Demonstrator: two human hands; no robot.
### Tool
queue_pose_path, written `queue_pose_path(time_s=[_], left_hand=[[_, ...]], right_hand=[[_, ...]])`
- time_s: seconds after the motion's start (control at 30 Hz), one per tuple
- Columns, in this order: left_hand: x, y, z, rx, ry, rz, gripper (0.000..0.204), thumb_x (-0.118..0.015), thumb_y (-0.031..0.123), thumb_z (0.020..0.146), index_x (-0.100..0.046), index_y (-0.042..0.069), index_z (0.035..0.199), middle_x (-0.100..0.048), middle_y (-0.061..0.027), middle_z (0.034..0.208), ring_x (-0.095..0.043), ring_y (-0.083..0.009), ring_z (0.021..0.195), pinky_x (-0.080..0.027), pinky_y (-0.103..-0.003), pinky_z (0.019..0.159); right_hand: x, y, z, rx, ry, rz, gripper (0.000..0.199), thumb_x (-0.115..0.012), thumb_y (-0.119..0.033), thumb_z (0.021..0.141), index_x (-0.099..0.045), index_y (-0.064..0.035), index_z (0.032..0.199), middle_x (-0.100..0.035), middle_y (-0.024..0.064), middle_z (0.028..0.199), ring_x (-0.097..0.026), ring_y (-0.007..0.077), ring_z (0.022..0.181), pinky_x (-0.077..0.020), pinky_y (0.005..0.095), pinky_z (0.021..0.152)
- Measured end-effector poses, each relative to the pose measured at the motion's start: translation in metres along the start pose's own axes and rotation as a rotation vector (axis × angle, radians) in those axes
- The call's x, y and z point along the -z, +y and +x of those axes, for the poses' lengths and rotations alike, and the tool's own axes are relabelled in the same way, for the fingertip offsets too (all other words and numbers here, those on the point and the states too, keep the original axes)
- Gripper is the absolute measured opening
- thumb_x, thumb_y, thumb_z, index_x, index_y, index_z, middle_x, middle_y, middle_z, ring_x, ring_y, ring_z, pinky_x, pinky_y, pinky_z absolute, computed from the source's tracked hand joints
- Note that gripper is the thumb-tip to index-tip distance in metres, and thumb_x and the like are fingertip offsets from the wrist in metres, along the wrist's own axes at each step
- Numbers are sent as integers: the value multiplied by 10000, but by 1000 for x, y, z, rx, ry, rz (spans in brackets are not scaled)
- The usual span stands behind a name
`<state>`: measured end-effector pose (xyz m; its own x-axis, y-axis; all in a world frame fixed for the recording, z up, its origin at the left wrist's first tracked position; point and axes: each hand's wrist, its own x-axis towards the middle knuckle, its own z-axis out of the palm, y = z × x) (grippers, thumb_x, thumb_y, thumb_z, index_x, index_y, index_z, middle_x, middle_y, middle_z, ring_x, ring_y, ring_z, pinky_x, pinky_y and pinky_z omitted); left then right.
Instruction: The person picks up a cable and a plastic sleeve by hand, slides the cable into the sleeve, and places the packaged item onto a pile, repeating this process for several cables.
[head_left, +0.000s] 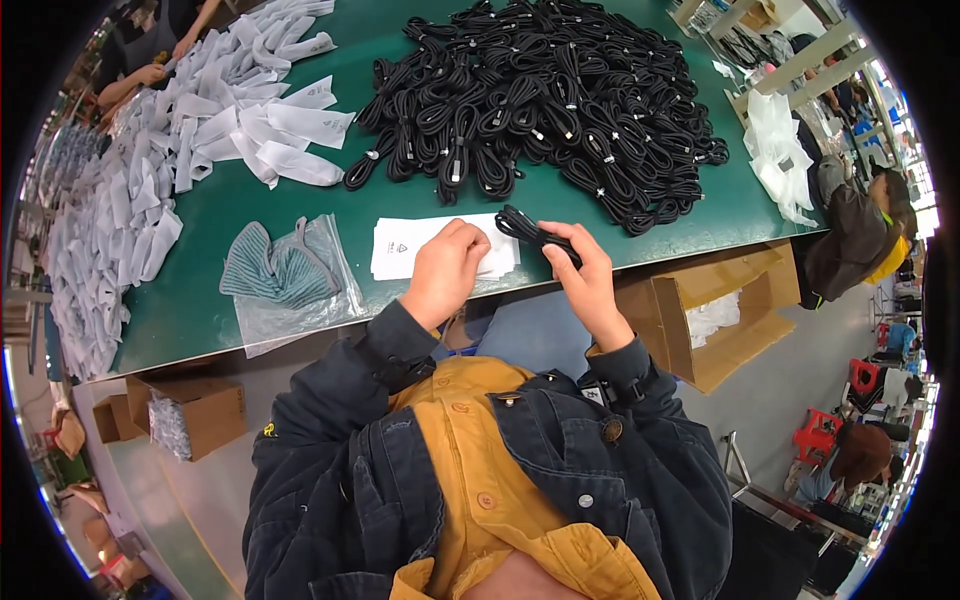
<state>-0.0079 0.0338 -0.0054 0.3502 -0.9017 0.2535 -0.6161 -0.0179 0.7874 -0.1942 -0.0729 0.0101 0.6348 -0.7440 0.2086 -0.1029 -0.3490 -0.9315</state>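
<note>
Head view, lower centre of the frame: our two forearms in dark denim sleeves rise toward the near edge of the green worktop (600, 215). Our right hand (590, 280) is closed around a coiled black cable (535, 235), thumb and fingers pinching one end of the bundle while the rest juts up and to the left over the worktop's edge. Our left hand (445, 270) rests curled, knuckles up, on a short stack of white paper sleeves (400, 245); whether its grip has actually taken hold of a sheet we cannot tell.

We judge the cable light, limp and springy, so it holds best across the middle of the coil, where the loops stay together. The sleeves look thin and easily creased, best lifted by an edge.

Left of the stack lies a clear plastic bag (290, 280) holding something teal and ribbed. Farther, at upper centre, sits a large heap of coiled black cables (540, 90). At upper left a wide spread of white sleeves (190, 140) covers the worktop, where another person's hands (150, 70) are working.
</note>
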Motion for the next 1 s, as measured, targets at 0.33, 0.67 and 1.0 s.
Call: queue_pose_path(time_s=[0.33, 0.67, 1.0], left_hand=[[9, -1, -2, 256, -49, -467, 83, -662, -3, 857, -592, -12, 901, -563, -36, 804, -524, -116, 693, -441, -268, 636], [26, 27, -3, -307, 14, -12, 101, -661, -16, 823, -577, 23, 862, -582, -81, 923, -535, -251, 881, -438, -329, 772], [59, 38, 11, -14, 31, -382, 52, -641, 40, 887, -592, 24, 884, -582, -25, 929, -521, -124, 791, -408, -254, 699]], right_hand=[[11, -4, -8, 417, -94, -467, 278, -707, -81, 864, -677, -73, 1140, -601, 87, 899, -590, 222, 708, -469, 312, 611], [-9, 2, -6, 78, -161, -42, 312, -687, -15, 851, -669, -53, 1161, -593, 74, 924, -599, 183, 798, -494, 275, 712], [-28, -41, 14, 422, -67, 124, 242, -658, 48, 856, -665, -21, 1088, -545, 135, 1121, -597, 175, 873, -503, 295, 753]])
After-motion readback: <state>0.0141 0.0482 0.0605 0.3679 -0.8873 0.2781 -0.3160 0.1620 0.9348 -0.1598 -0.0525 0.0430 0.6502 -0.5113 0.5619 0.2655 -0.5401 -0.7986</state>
